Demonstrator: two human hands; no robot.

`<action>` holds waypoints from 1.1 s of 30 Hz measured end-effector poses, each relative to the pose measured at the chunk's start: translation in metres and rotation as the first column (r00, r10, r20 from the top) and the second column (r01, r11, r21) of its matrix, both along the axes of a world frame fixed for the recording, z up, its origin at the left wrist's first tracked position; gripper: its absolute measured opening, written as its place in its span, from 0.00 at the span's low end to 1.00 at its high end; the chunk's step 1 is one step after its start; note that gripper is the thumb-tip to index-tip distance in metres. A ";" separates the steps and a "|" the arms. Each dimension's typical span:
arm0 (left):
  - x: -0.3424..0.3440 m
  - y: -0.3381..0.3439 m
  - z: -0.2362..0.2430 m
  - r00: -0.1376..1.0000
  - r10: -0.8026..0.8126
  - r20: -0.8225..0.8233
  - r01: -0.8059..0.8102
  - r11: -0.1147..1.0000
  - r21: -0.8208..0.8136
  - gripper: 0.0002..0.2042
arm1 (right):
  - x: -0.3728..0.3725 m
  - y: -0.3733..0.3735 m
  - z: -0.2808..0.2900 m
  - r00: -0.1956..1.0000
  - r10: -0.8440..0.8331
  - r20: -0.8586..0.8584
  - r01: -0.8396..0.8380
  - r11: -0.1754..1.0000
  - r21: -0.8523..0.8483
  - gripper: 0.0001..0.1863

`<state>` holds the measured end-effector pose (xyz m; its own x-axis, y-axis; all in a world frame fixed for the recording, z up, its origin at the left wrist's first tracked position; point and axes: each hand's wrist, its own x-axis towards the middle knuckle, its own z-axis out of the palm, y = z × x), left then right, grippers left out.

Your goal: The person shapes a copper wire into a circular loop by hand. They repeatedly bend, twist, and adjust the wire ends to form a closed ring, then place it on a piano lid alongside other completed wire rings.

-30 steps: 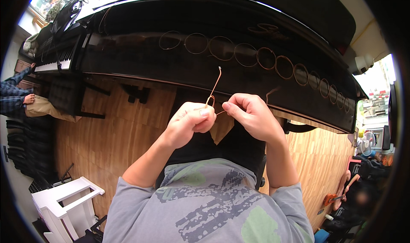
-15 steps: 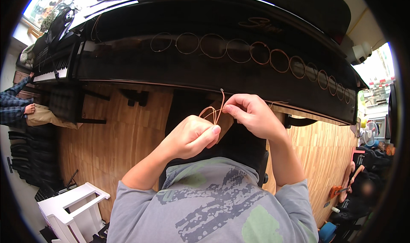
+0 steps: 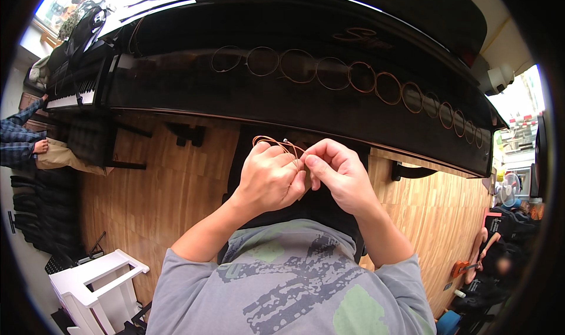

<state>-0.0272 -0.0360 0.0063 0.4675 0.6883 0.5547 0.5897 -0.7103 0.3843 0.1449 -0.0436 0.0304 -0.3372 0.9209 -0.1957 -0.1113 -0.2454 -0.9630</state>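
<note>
- Spanning the upper view from side to side, the long black piano [image 3: 235, 94] is the biggest thing before me.
- Wooden floor [image 3: 176, 200]: shows to both sides of the person, below the piano's edge.
- Grey shirt [image 3: 282, 264], green and dark print; bare forearms reach forward from its sleeves.
- Row of wire coils [image 3: 375, 83]: ranged along the piano's dark face, same order as a second ago.
- Left hand [image 3: 268, 179]: fingers curled closed round the wire; more of its back shows now than a second ago.
- Right hand [image 3: 340, 173]: thumb and forefinger pinching the wire just beside the left fist; hands nearer each other than half a second ago.
- Copper-coloured wire [image 3: 272, 138]: between the hands, in front of the piano. Loops arch over the left knuckles; a second ago one length stood up toward the piano.
- Pale tip [image 3: 285, 140] of the wire: now low beside the loops; earlier well above the hands.
</note>
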 end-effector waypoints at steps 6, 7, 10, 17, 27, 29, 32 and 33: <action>-0.006 0.006 -0.007 0.976 -0.115 0.186 0.141 0.981 -0.132 0.10 | -0.013 -0.007 -0.001 0.938 -0.207 0.279 0.022 0.836 0.549 0.13; -0.006 0.006 -0.006 0.956 -0.098 0.277 0.154 0.970 -0.189 0.10 | -0.013 -0.006 -0.004 0.881 -0.290 0.373 -0.075 0.694 0.716 0.15; -0.006 0.007 -0.012 0.897 -0.044 0.441 0.170 0.953 -0.252 0.14 | -0.022 -0.013 -0.001 0.866 -0.319 0.385 -0.087 0.661 0.745 0.19; 0.008 -0.004 -0.013 0.546 0.265 0.795 0.449 0.709 -0.544 0.21 | -0.036 -0.029 -0.024 0.871 -0.427 0.245 0.143 0.696 0.704 0.11; 0.001 0.009 -0.004 -0.081 0.388 0.918 0.884 0.453 -0.114 0.19 | -0.024 -0.026 -0.015 0.849 -0.388 0.358 -0.103 0.543 0.833 0.11; -0.002 0.006 -0.003 -0.063 0.375 0.925 0.902 0.418 -0.108 0.19 | -0.014 -0.022 -0.018 0.884 -0.364 0.293 -0.072 0.514 0.855 0.12; -0.011 0.003 -0.008 -0.056 0.360 0.931 0.981 0.192 -0.015 0.20 | -0.003 -0.008 -0.023 0.906 -0.423 -0.009 0.293 0.612 0.735 0.10; -0.013 0.001 -0.010 -0.059 0.381 0.922 0.994 0.106 0.020 0.20 | 0.004 0.003 -0.022 0.904 -0.425 0.047 0.268 0.650 0.711 0.13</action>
